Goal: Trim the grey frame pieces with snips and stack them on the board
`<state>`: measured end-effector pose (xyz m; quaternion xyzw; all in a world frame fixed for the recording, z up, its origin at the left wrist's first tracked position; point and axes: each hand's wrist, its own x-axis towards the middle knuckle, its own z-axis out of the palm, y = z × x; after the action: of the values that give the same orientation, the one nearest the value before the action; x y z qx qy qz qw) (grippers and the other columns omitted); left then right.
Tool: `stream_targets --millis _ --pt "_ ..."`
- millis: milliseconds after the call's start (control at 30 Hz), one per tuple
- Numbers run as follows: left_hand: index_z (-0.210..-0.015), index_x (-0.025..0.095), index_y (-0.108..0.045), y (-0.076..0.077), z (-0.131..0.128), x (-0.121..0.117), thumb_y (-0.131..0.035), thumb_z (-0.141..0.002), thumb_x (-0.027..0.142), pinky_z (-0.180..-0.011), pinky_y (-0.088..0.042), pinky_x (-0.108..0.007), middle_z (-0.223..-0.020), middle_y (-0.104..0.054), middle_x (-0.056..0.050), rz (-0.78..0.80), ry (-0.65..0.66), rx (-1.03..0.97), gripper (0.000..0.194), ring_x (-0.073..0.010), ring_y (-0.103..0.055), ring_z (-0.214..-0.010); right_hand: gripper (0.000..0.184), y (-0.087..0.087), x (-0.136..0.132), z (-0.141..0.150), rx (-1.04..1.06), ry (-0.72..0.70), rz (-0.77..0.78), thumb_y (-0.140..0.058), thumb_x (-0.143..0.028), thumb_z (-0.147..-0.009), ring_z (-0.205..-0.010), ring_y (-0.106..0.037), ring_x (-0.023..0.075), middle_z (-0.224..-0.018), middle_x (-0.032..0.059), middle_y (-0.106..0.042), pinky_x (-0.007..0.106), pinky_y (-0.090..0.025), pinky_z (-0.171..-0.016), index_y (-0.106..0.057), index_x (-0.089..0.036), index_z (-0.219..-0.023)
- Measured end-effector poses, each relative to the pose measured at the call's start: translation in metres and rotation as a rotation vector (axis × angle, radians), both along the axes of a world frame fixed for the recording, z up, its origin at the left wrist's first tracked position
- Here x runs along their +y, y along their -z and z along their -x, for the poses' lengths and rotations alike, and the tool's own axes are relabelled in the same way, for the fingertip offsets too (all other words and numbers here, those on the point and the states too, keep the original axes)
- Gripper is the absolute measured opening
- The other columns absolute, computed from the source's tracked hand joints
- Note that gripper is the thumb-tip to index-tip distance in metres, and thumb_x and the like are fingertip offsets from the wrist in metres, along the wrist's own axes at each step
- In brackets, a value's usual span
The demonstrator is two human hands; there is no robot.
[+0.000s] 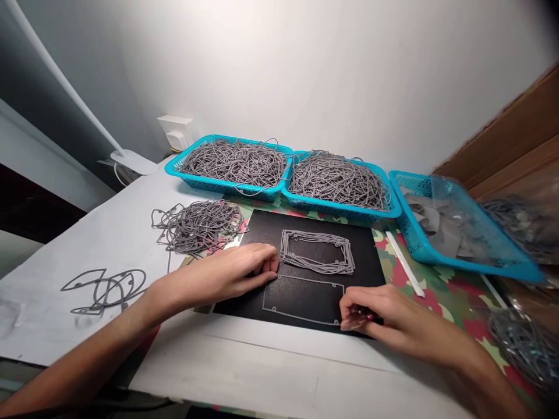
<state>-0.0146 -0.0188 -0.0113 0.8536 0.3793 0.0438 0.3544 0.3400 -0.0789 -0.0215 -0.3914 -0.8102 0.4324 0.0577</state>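
A thin grey rectangular gasket (301, 318) with small corner tabs lies flat on a black board (257, 233). My left hand (251, 269) is closed at its upper left corner, thumb and fingertips pinched there. At the gasket's right side is my right hand (371, 311), fingers curled closed around a small item with a bit of red showing; most of it is hidden. Just beyond the single gasket, a stack of similar gaskets (317, 269) rests on the board. Left of the board sits a tangled heap of grey gaskets (203, 228).
Two blue baskets (187, 179) (340, 208) full of grey gaskets stand along the wall. A third blue basket (471, 265) at right holds grey scraps. A white strip (405, 263) lies beside it. Several loose gaskets (105, 291) lie at left, near a white lamp (133, 162).
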Motion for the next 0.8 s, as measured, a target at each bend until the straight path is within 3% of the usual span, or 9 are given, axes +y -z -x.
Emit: stream_targets --millis 133,267,600,800 --pt "-0.102 0.023 -0.058 0.000 0.001 0.000 -0.048 -0.119 0.043 -0.076 -0.044 -0.032 -0.098 -0.067 -0.003 0.005 -0.001 0.001 0.028 -0.0201 -0.061 -0.083 0.010 0.006 0.001 0.000 0.036 0.130 -0.013 -0.064 -0.027 -0.114 -0.081 -0.065 0.0141 -0.093 -0.0030 -0.072 0.024 -0.046 -0.073 -0.067 -0.026 -0.104" --pt "-0.105 0.023 -0.059 0.001 0.002 0.000 -0.053 -0.117 0.046 -0.077 -0.045 -0.032 -0.103 -0.068 -0.004 -0.009 0.010 -0.002 0.026 -0.0206 -0.061 -0.087 0.025 0.010 0.005 0.002 0.045 0.313 -0.075 -0.060 -0.048 -0.117 -0.072 -0.054 0.0150 -0.082 -0.0042 -0.058 0.026 -0.041 -0.065 -0.066 -0.026 -0.107" --pt "-0.106 0.023 -0.062 0.002 0.006 0.002 -0.059 -0.114 0.048 -0.076 -0.046 -0.030 -0.103 -0.069 -0.004 0.068 0.013 -0.026 0.027 -0.0209 -0.063 -0.088 0.017 0.012 0.007 0.003 0.011 0.231 -0.020 -0.062 -0.044 -0.117 -0.068 -0.041 0.0155 -0.074 -0.0084 -0.041 0.029 -0.036 -0.067 -0.063 -0.028 -0.123" --pt "-0.106 0.023 -0.065 -0.001 0.008 0.003 -0.058 -0.115 0.051 -0.078 -0.048 -0.030 -0.104 -0.071 -0.005 0.092 0.024 -0.037 0.030 -0.0216 -0.065 -0.090 0.021 0.013 0.004 0.004 0.023 0.251 0.025 -0.060 -0.047 -0.118 -0.069 -0.041 0.0154 -0.074 -0.0076 -0.048 0.029 -0.033 -0.066 -0.063 -0.027 -0.115"
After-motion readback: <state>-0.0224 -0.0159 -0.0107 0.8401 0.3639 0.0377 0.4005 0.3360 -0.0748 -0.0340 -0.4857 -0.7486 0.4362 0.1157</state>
